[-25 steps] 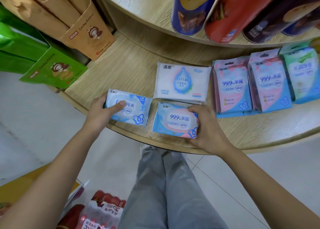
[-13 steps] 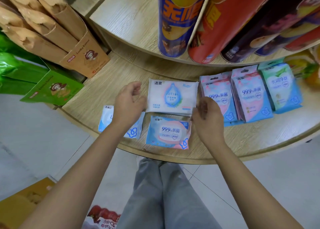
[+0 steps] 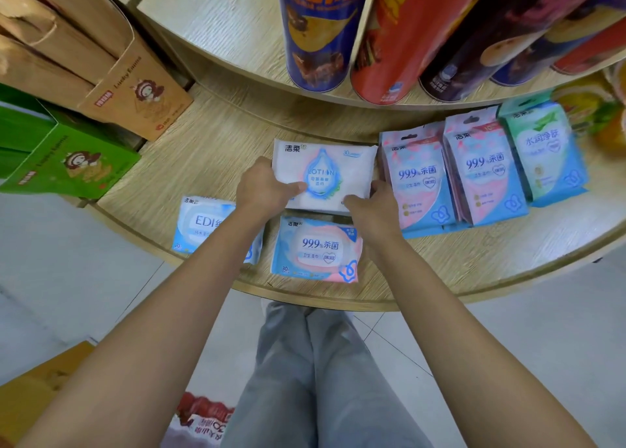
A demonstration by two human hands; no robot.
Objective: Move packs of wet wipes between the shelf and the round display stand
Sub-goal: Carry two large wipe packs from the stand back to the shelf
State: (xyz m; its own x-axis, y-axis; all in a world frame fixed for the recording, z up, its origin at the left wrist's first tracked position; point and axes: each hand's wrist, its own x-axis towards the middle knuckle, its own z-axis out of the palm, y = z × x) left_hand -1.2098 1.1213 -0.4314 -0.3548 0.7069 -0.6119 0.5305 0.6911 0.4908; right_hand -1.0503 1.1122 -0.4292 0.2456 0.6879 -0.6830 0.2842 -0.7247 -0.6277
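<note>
A white LOTION wipes pack lies on the lower tier of the round wooden display stand. My left hand grips its left edge, thumb on top. At the pack's lower right corner, my right hand holds the other side. In front of it lie a blue EDI pack, partly under my left forearm, and a blue-pink 99.9% pack. To the right stand two pink 99.9% packs and a green-blue pack.
Tall snack tubes stand on the upper tier. Brown paper bags and a green box crowd the left. My grey trouser legs and red bottled goods are on the tiled floor below.
Both hands let go of the two front packs, moved back over the stand and took hold of the white LOTION pack at its two sides.
</note>
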